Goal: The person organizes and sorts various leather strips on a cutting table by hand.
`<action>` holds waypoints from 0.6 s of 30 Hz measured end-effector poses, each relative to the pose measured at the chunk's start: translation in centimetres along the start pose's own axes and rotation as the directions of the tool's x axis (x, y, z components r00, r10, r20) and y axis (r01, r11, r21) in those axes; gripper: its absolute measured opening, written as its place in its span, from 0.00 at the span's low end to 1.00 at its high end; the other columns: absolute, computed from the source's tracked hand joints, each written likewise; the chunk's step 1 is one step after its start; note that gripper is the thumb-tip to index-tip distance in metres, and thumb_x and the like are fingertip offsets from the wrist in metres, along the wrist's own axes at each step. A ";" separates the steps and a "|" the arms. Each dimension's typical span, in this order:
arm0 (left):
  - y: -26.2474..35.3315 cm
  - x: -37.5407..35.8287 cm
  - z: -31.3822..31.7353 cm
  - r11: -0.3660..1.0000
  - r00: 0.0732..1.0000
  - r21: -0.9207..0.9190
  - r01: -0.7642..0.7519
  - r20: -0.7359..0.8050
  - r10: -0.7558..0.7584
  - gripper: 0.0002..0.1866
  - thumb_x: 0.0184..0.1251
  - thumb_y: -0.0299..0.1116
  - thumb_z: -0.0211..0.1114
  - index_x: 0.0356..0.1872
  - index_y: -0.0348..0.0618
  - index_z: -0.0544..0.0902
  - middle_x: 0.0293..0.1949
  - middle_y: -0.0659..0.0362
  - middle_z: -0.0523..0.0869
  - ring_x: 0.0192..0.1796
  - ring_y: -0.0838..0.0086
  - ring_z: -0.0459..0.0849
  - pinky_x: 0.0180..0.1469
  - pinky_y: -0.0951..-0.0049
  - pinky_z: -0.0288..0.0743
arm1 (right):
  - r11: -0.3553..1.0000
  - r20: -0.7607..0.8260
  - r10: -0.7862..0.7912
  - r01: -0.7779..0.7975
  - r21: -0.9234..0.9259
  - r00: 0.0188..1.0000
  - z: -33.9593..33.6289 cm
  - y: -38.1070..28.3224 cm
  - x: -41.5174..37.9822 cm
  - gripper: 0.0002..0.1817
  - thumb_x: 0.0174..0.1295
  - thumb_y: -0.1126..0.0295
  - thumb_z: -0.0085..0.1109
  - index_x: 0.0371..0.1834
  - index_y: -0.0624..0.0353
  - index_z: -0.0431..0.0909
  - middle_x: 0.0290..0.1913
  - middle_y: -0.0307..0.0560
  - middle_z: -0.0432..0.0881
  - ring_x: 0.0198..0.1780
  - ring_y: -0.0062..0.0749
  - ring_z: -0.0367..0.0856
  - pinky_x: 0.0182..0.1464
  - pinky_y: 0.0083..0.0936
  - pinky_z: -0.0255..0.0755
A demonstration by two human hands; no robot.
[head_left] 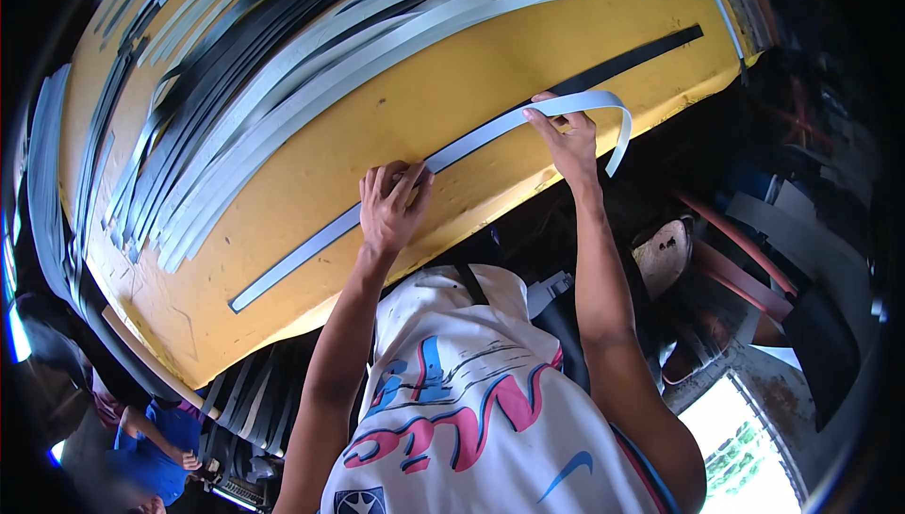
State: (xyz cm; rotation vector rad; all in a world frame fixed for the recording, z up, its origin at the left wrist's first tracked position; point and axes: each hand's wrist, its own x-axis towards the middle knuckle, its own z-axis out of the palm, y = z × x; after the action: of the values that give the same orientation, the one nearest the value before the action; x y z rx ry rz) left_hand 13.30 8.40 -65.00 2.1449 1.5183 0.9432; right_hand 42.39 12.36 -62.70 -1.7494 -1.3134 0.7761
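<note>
**A:** What sits closest to the camera?

**B:** The person's white printed shirt (471, 420), with both bare arms reaching away from it to the yellow table (396, 128). I'll place everything by that table.

**A:** The left hand?

**B:** The left hand (389, 205) lies at the table's near edge, fingers curled together and pressing down on a long grey strip (311, 252). It pins the strip flat rather than wrapping around it (the thumb side is hard to make out).

**A:** And the right?

**B:** The right hand (568, 142) is farther along the same near edge, fingers closed in a pinch on the strip, whose free end curls up and loops over past the table's edge.

**A:** So where does the strip run?

**B:** Diagonally along the table's near side, from its lower end by the table's left part, under the left hand, up to the right hand.

**A:** Beyond that?

**B:** A black strip (632, 57) lies on the table just behind the right hand. Farther across the table, a big fanned pile of grey and black strips (311, 52) covers the far side.
</note>
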 end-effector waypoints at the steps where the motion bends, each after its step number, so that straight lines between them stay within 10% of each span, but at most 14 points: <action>1: -0.1 0.0 0.1 1.000 1.000 -0.002 -0.009 0.003 0.009 0.16 0.55 0.32 0.79 0.47 0.50 0.88 0.41 0.61 0.84 0.42 0.65 0.80 0.45 0.64 0.73 | 1.000 -0.001 0.001 -0.001 0.000 1.000 0.0 0.1 0.0 0.14 0.60 0.64 0.75 0.46 0.58 0.87 0.43 0.43 0.90 0.45 0.30 0.86 0.47 0.29 0.77; 12: 0.1 0.0 0.0 1.000 1.000 0.016 -0.005 0.001 0.005 0.16 0.53 0.30 0.80 0.45 0.50 0.89 0.41 0.60 0.85 0.41 0.65 0.81 0.46 0.64 0.75 | 0.999 0.025 0.029 -0.030 0.034 0.999 0.1 0.3 0.0 0.13 0.60 0.68 0.76 0.46 0.60 0.87 0.42 0.38 0.89 0.41 0.19 0.80 0.43 0.21 0.73; 18: 0.1 0.0 -0.1 1.000 1.000 0.011 0.002 0.005 -0.002 0.16 0.53 0.30 0.80 0.45 0.50 0.89 0.42 0.60 0.85 0.41 0.65 0.81 0.46 0.64 0.74 | 1.000 0.011 -0.019 0.019 -0.012 1.000 0.2 0.0 0.0 0.14 0.61 0.66 0.74 0.46 0.62 0.87 0.41 0.46 0.90 0.41 0.29 0.87 0.46 0.26 0.80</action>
State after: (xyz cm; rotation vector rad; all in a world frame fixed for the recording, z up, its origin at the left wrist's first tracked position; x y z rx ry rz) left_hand 13.29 8.41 -64.88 2.1518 1.5266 0.9300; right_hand 42.21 12.45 -62.83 -1.7418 -1.3424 0.7693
